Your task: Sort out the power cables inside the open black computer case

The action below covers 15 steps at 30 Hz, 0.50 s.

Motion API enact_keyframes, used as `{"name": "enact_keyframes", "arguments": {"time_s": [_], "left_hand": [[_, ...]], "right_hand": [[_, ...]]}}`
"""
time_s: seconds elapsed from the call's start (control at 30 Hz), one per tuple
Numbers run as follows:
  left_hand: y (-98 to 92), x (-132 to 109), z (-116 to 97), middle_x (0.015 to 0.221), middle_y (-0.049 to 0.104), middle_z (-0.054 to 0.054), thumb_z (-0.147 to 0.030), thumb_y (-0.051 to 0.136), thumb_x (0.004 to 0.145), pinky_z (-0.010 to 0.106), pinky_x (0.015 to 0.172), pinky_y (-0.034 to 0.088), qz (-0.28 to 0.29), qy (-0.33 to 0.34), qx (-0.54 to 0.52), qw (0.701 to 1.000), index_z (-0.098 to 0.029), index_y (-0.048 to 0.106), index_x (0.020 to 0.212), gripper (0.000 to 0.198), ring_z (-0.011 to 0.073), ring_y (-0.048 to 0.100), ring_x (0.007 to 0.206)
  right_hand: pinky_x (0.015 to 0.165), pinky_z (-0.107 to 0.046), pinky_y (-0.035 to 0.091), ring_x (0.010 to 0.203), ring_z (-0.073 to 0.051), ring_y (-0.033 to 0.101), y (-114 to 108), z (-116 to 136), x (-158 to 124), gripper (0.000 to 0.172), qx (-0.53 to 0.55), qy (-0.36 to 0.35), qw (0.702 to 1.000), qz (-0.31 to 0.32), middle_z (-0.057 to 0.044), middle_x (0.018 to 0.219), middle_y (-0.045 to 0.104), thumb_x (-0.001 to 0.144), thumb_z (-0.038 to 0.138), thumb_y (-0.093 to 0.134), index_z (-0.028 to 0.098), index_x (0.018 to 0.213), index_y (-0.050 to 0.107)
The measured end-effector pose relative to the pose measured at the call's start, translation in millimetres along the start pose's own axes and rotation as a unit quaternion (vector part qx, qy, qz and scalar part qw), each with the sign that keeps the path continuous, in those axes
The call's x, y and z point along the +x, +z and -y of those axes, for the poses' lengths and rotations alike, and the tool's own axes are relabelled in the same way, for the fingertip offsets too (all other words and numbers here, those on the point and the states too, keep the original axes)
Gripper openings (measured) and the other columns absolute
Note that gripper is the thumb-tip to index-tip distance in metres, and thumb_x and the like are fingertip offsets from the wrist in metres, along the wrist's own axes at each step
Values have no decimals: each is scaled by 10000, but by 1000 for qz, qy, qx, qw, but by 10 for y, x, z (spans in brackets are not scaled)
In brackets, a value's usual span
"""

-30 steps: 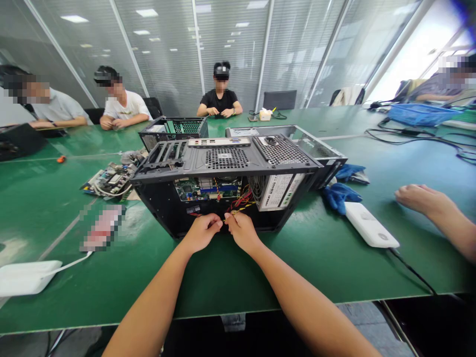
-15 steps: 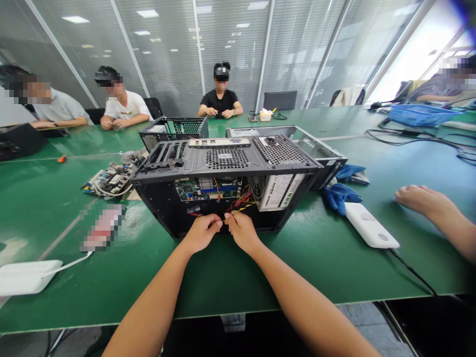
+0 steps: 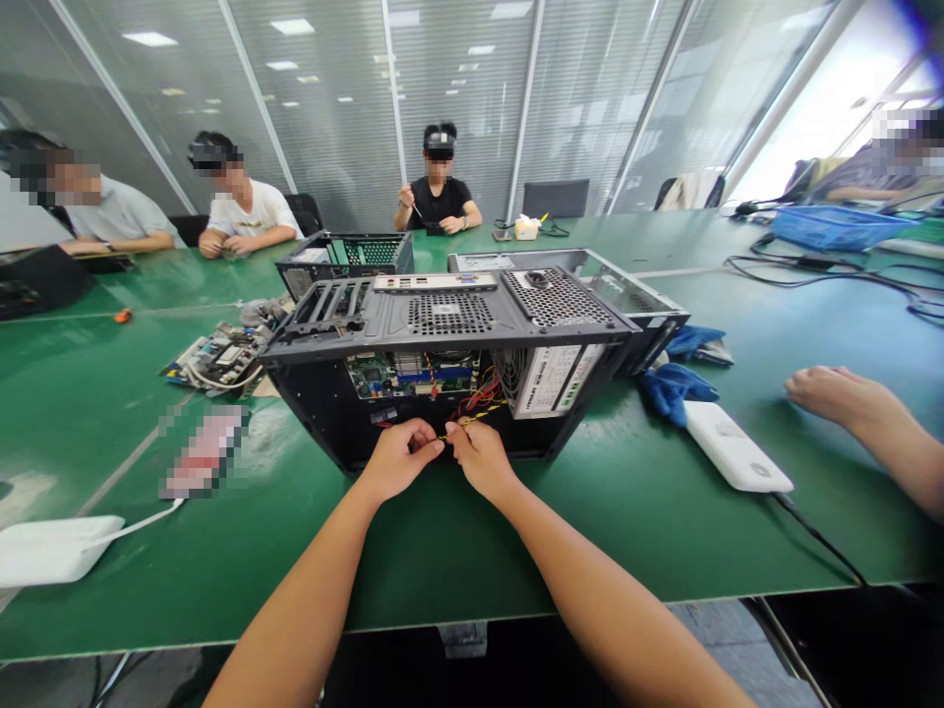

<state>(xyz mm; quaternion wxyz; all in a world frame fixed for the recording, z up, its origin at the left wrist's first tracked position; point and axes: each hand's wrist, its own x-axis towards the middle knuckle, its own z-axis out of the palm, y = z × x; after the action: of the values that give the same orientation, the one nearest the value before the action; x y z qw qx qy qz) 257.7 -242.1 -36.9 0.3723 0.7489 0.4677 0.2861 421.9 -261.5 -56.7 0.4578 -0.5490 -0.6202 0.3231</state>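
A black computer case [image 3: 442, 339] stands on the green table in front of me, its open side facing me. Inside it show a motherboard [image 3: 376, 377], a power supply [image 3: 560, 383] with a white label, and red and yellow cables [image 3: 483, 395]. At the opening, my left hand [image 3: 400, 457] pinches a thin yellow-and-black cable [image 3: 443, 438] between thumb and fingers. Close beside it, my right hand [image 3: 478, 454] is closed on the same cable, which runs on toward the power supply. The cable's ends are hidden by my fingers.
Behind stand another case [image 3: 346, 254] and a silver-sided case [image 3: 641, 295]. Left lie circuit boards [image 3: 221, 354], a phone [image 3: 206, 447] and a white power bank [image 3: 59, 551]. Right are blue gloves [image 3: 675, 391], a white device [image 3: 737, 447] and another person's hand [image 3: 841, 398]. Several people sit around the table.
My left hand has shifted slightly, its thumb now nearer my right hand; the right hand stays almost still. Across the table, a person has raised one hand with a thin tool.
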Motion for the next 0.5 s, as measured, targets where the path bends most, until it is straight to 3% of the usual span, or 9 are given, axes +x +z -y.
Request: {"name": "enact_keyframes", "arguments": {"time_s": [0.2,0.5], "left_hand": [[-3,-1,-43,661,582,-7,-325,456,899,238,615,359,25,45,61,997,-159,578,751,254,126,513,629],[-20,-8,-71,681,605,7,-348,397,907,242,636,374,45,35,54,997,-165,551,723,301,133,522,633]], "right_hand": [[586,-255,375,545,-128,544,9,-2,-4,407,0,7,1000,7,7,570,556,926,380,426,212,559,480],[588,-252,377,545,-125,536,11,-16,-4,397,-2,-3,1000,11,16,555,534,931,377,420,211,577,488]]}}
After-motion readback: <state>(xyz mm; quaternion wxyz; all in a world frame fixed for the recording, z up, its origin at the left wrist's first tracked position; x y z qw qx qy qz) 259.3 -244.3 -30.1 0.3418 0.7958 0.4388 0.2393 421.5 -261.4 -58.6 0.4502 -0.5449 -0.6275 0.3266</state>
